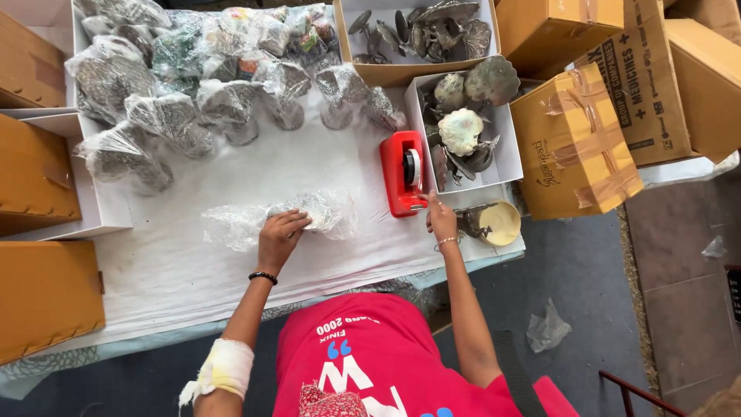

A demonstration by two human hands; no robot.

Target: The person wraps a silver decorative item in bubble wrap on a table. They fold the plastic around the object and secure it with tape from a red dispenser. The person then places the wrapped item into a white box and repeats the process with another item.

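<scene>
White sheeting covers the surface [231,262], and right in the middle lies a bundle wrapped in clear plastic [301,216], the left hand [279,238] pressing down on it with fingers curled over the wrap. Over to the side, the right hand [441,220] is at the red tape dispenser [403,173], fingertips pinched at its front end; whether a strip of tape is between them, I can't tell. Good form here, I'd say, means keeping that left hand firm so the wrap stays tight while the tape comes across. Crowding in: a heap of wrapped pieces [177,85] at the back, open boxes of bare metal pieces [463,127], a small yellow bowl-like piece [498,224] just by the right wrist, and brown cartons [575,143] close on the right.
</scene>
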